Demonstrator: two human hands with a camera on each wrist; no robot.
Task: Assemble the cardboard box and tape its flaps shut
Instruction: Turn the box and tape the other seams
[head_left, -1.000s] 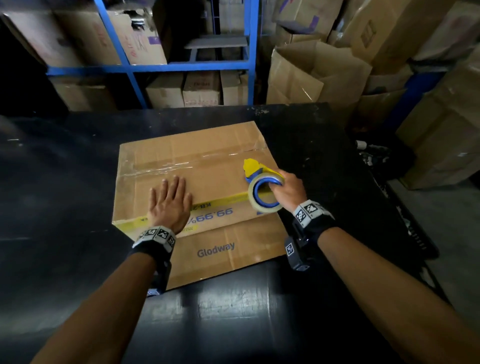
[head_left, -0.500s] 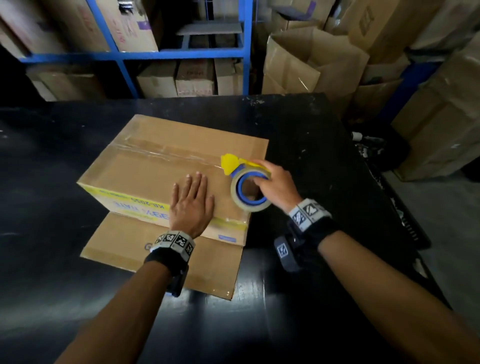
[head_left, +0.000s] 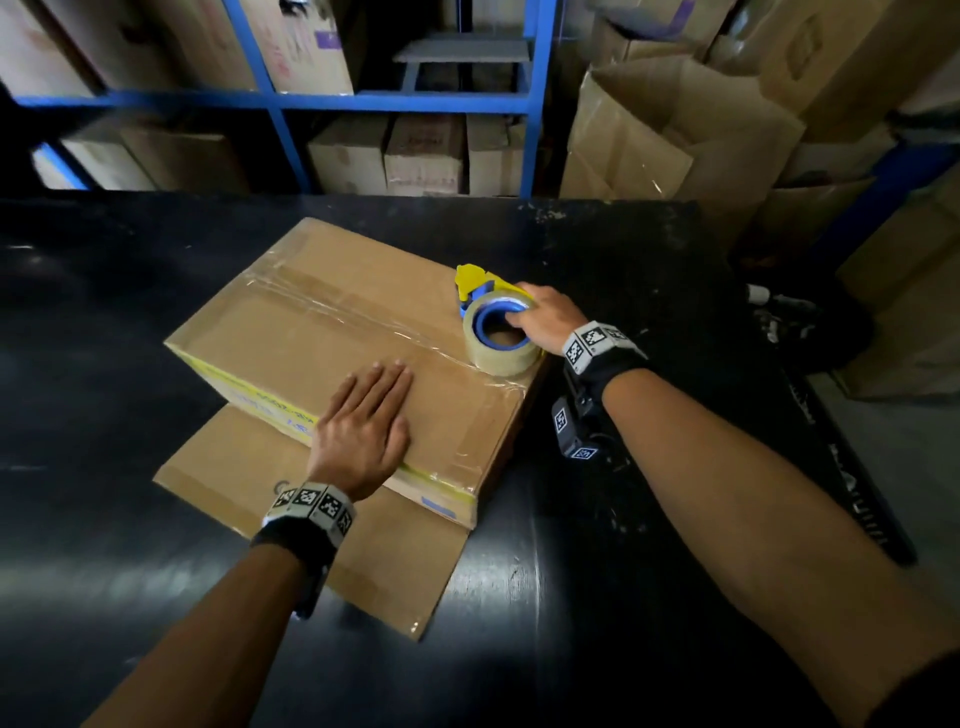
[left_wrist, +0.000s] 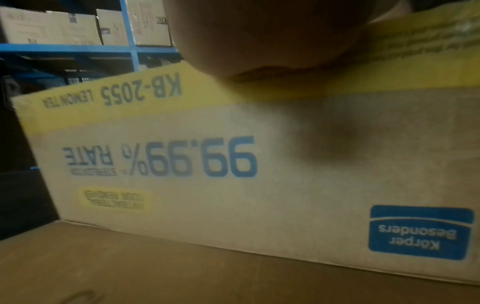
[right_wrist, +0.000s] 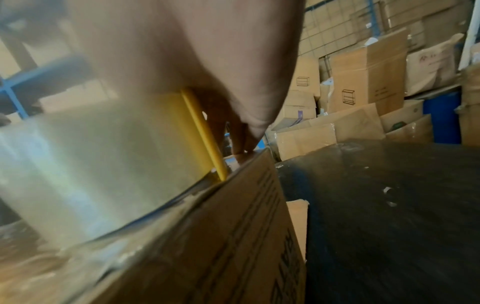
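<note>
Your cardboard box (head_left: 332, 343) sits on the black counter (head_left: 649, 467), turned at an angle, its top flaps closed and one lower flap (head_left: 322, 540) splayed flat toward you. A strip of clear tape (head_left: 363, 317) runs along the centre seam, from the far left corner region toward the near right edge. That seam line is the axis that matters. Your right hand (head_left: 545, 317) sits at its right end, fingers curled through the blue core of the tape dispenser (head_left: 498, 332), which rests on the box top just at the right edge. Your left hand (head_left: 363, 426) lies flat, fingers straight and together, pressing the top panel near the front edge, beside the seam and holding nothing. The right hand is the nearer one to the strip's end, so judging by this, carrying the tape over that edge and tearing it falls to that hand, while the left steadies the box.
</note>
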